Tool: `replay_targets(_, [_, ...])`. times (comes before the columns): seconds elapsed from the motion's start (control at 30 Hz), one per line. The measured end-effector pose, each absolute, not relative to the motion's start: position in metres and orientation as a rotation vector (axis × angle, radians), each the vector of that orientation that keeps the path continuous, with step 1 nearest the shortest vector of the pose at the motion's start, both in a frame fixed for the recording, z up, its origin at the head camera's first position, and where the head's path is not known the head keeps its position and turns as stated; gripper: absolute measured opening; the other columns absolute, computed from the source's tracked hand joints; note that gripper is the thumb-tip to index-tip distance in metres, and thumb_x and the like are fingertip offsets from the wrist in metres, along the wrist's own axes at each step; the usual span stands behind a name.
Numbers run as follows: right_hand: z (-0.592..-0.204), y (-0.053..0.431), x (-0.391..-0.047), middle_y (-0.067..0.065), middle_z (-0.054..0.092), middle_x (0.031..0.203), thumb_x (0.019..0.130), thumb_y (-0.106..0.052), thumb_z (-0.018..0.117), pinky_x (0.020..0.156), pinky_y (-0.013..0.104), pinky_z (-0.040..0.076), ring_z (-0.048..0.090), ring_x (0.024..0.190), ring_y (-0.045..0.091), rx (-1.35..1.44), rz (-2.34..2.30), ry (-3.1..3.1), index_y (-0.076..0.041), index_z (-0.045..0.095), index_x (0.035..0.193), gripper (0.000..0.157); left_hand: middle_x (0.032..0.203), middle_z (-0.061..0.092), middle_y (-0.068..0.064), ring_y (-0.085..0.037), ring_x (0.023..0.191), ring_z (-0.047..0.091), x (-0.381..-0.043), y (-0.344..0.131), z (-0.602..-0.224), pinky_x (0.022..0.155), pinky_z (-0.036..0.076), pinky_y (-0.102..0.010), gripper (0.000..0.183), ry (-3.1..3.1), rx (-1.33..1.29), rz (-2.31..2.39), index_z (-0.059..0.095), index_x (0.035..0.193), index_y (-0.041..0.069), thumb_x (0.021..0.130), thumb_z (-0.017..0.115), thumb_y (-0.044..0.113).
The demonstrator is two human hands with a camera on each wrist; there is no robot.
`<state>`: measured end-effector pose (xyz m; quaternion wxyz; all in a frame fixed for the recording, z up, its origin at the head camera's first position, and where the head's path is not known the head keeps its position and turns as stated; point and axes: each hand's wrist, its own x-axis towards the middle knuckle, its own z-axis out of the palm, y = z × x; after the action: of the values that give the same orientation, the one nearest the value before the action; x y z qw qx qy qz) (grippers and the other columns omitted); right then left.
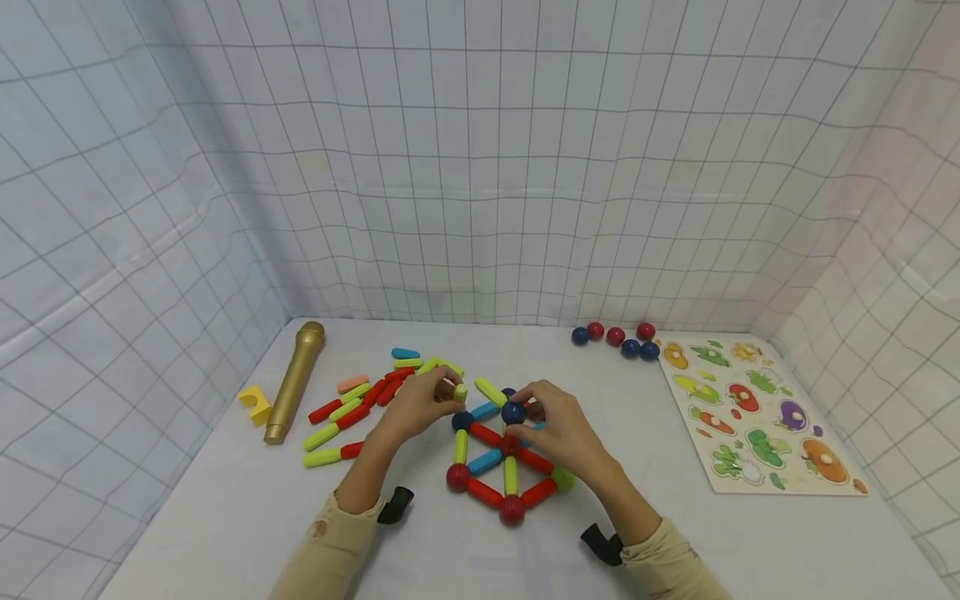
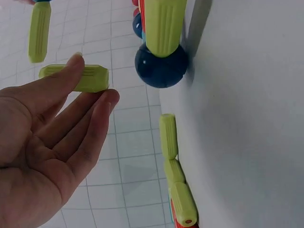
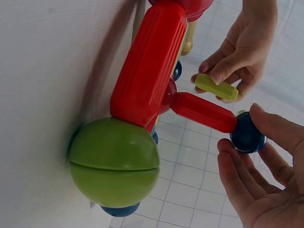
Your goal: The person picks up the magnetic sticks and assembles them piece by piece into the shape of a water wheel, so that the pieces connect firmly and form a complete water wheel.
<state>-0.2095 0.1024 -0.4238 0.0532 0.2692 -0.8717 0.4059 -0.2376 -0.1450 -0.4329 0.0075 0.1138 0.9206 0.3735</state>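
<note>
My left hand [image 1: 420, 404] pinches a lime green magnetic rod [image 2: 90, 78] between thumb and fingers, just left of a building-toy structure. Thumb and fingertips of my right hand [image 1: 562, 425] grip a dark blue ball [image 3: 248, 135] above the structure. That ball caps a red rod [image 3: 204, 112] rising from the central red ball [image 1: 509, 446]. Another lime rod [image 1: 490, 392] sticks out from the blue ball toward the upper left. Below, a wheel-like base of red, blue and lime rods and balls lies on the table, including a green ball [image 3: 114, 166] and a front red ball [image 1: 512, 509].
Loose red and lime rods [image 1: 322, 437] are scattered to the left. Beyond them lie a golden microphone-shaped tube [image 1: 292, 387] and a yellow block [image 1: 257, 405]. Several red and blue balls [image 1: 616, 336] sit at the back right, near a vegetable puzzle board [image 1: 727, 450].
</note>
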Motion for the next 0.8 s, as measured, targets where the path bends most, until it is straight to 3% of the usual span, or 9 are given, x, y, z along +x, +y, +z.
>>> replay_targets(0.53, [-0.4197,0.1023,-0.2103,0.002,0.065,0.105,0.079,-0.014,0.081,0.079,0.029,0.058,0.068,0.089,0.016,0.800,1.230,-2.685,-0.013,0.062,0.109,0.036,0.100,0.075,-0.007,-0.019,0.091,0.070,-0.2398,-0.1348,-0.4431,0.077,0.058,-0.035,0.034,2.882,0.302,1.022,0.064,0.114,0.009,0.083,0.077,0.018])
replay_targets(0.8, [-0.4166,0.0993,-0.2143,0.004,0.064,0.109,0.079,-0.016,0.081,0.083,0.038,0.058,0.067,0.092,0.020,0.787,1.284,-2.745,-0.012,0.060,0.112,0.039,0.100,0.074,-0.007,-0.020,0.093,0.069,-0.2387,-0.1376,-0.4417,0.080,0.057,-0.035,0.032,2.934,0.331,0.957,0.068,0.111,0.007,0.082,0.078,0.017])
